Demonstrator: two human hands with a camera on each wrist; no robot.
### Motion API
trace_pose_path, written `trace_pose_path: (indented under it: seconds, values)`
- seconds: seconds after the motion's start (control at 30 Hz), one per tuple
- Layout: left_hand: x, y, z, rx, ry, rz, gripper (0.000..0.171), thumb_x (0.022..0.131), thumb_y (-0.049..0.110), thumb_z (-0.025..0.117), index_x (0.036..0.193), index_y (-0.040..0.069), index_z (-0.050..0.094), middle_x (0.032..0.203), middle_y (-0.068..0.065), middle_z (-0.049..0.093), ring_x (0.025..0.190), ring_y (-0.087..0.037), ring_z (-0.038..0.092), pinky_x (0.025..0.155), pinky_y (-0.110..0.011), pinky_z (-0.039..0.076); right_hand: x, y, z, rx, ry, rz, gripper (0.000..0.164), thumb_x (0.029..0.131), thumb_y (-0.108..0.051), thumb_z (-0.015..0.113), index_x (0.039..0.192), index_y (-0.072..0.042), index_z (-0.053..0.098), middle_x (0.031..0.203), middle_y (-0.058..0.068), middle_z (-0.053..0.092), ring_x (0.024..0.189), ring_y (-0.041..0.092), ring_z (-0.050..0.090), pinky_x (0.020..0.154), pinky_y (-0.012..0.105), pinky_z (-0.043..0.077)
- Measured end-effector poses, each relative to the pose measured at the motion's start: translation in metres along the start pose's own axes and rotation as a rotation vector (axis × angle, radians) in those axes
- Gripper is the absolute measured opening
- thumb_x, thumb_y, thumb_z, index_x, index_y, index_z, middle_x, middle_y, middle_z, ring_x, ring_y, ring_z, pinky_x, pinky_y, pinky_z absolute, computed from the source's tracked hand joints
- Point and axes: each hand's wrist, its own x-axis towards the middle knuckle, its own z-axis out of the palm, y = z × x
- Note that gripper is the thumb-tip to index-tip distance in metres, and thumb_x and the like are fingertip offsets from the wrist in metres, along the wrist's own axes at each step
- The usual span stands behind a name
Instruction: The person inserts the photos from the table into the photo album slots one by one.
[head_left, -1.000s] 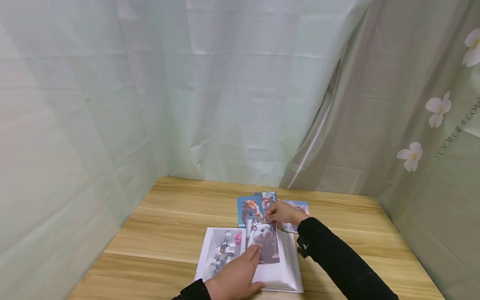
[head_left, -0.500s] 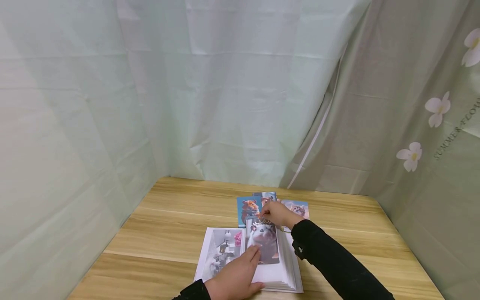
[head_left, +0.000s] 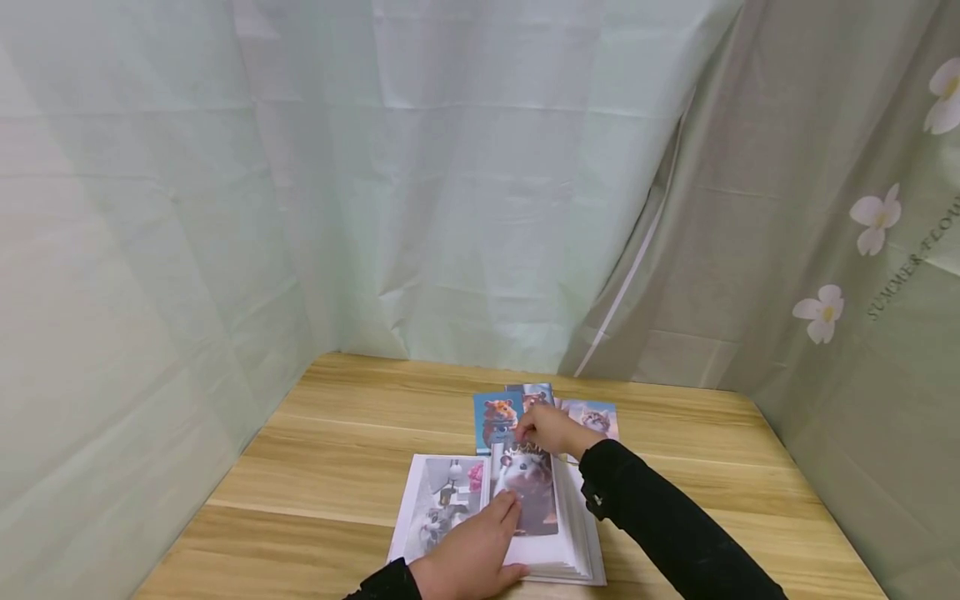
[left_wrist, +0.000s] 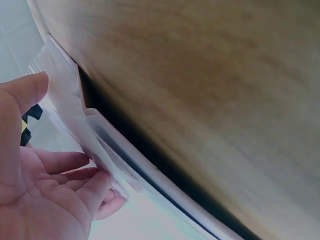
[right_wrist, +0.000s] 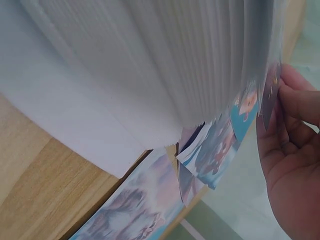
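Observation:
An open photo album [head_left: 542,552] with thick white pages lies at the front of the table. On its right page is a photo [head_left: 531,492] of a crowned white hamster. My right hand [head_left: 553,430] pinches this photo's far edge between thumb and fingers; the right wrist view shows the pinched photo [right_wrist: 270,100] beside the page stack. My left hand [head_left: 474,546] rests flat on the album's middle, its fingertips touching the photo's near-left part. In the left wrist view, the left hand [left_wrist: 55,195] lies against the pages. A grey picture [head_left: 447,504] fills the left page.
Behind the album lie several loose picture cards: a blue hamster card [head_left: 497,414], another card [head_left: 537,390] at its back, and a kitten card [head_left: 596,416] on the right. The wooden table [head_left: 337,467] meets hanging curtains [head_left: 465,208] at its back and sides.
The right hand has moved left along the photo's far edge, then slightly nearer. The hamster photo has slid a little toward me on the page. The left hand has stayed put.

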Motion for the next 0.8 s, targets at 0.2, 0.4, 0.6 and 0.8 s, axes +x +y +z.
trace_pose_path:
  seconds: [0.2, 0.4, 0.6, 0.8]
  values:
    - [-0.0003, 0.0012, -0.0007, 0.012, 0.008, 0.007, 0.078, 0.092, 0.054, 0.065, 0.142, -0.005, 0.050, 0.151, -0.019, 0.043, 0.135, -0.021, 0.048, 0.104, -0.028, 0.046, -0.0038, -0.0058, -0.0032, 0.020, -0.044, 0.004, 0.019, 0.092, 0.006, 0.065, 0.086, -0.008, 0.077, 0.088, 0.001, 0.075, 0.085, 0.014, 0.067, 0.075, 0.026, 0.054]
    - [-0.0001, 0.0009, 0.0014, 0.016, 0.001, 0.004, 0.077, 0.093, 0.054, 0.065, 0.142, -0.004, 0.051, 0.151, -0.018, 0.043, 0.137, -0.022, 0.046, 0.105, -0.029, 0.045, -0.0047, -0.0048, -0.0019, 0.042, -0.076, 0.006, 0.019, 0.091, 0.004, 0.067, 0.084, -0.010, 0.078, 0.086, -0.002, 0.074, 0.077, 0.006, 0.062, 0.070, 0.021, 0.051]
    - [0.0010, 0.0017, 0.0014, -0.013, -0.027, -0.022, 0.080, 0.093, 0.056, 0.063, 0.145, -0.003, 0.047, 0.153, -0.017, 0.041, 0.139, -0.021, 0.044, 0.106, -0.030, 0.044, -0.0053, -0.0062, -0.0016, 0.115, -0.116, 0.029, 0.019, 0.092, 0.005, 0.065, 0.086, -0.008, 0.077, 0.084, -0.003, 0.072, 0.071, 0.003, 0.055, 0.067, 0.020, 0.049]
    - [0.0004, 0.0014, 0.0016, 0.001, 0.002, -0.010, 0.081, 0.093, 0.055, 0.063, 0.145, -0.005, 0.046, 0.152, -0.019, 0.042, 0.138, -0.024, 0.045, 0.108, -0.032, 0.043, -0.0063, -0.0084, -0.0030, 0.144, -0.130, 0.012, 0.018, 0.092, 0.007, 0.064, 0.087, -0.004, 0.078, 0.083, 0.000, 0.073, 0.072, 0.002, 0.056, 0.068, 0.020, 0.050]
